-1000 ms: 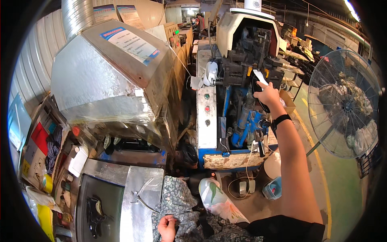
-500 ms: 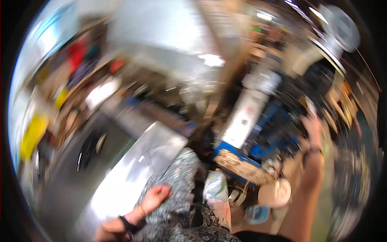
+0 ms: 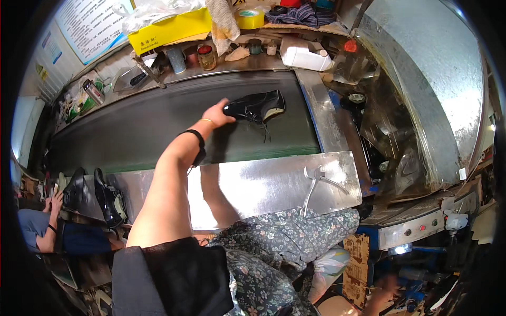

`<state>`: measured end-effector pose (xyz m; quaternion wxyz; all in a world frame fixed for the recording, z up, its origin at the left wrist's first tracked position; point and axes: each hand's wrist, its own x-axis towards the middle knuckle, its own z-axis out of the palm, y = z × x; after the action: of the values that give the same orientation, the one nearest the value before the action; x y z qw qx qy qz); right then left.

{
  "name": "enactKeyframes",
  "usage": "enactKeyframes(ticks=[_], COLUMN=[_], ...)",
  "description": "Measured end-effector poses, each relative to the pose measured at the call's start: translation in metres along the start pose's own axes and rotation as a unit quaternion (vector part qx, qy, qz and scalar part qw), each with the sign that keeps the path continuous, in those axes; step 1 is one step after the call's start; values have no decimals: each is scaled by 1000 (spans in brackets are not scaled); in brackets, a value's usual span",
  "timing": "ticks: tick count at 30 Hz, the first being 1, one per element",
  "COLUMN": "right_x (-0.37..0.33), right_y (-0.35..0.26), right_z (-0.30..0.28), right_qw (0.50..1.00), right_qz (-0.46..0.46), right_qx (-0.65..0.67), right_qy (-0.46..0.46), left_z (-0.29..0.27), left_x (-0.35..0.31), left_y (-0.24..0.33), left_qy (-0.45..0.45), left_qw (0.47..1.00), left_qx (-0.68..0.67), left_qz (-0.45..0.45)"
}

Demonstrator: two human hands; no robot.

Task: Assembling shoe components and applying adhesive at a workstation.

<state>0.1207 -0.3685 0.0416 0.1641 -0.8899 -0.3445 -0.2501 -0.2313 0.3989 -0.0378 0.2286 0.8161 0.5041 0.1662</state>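
My left hand is closed on the toe end of a glossy black lace-up shoe. The shoe lies on the dark conveyor belt, its heel end pointing right and a lace hanging loose. Low at the right edge of my lap is my right hand, smeared by motion beside dark machine parts, so its fingers cannot be read. A pair of metal pincers rests on the shiny metal ledge between the belt and my flowered apron.
Two more black shoes are at the ledge's left end, near another person's hand. Behind the belt, a shelf holds a yellow box, a jar and a white jug. A metal hood rises at right, above a button panel.
The view has swung left toward the belt. My left hand has gone from over my lap to the shoe and taken hold of it. My right hand is now low at the right.
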Motion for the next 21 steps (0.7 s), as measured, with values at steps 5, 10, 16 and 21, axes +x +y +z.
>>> enactKeyframes(ticks=[5, 10, 16, 21], right_x=[-92, 19, 154, 132], right_y=[-88, -168, -247, -236], right_z=[95, 81, 11, -34], right_qw=[924, 885, 832, 953], right_qz=[227, 237, -107, -104], right_qx=[282, 384, 543, 282], right_qy=[-120, -115, 33, 27], left_z=[18, 4, 55, 79], left_x=[-3, -101, -264, -276], left_y=[84, 122, 194, 266], left_qy=[-93, -435, -660, -544], left_qw=[992, 702, 168, 579], left_qx=[50, -534, -694, -607], left_qz=[-65, -180, -233, 14])
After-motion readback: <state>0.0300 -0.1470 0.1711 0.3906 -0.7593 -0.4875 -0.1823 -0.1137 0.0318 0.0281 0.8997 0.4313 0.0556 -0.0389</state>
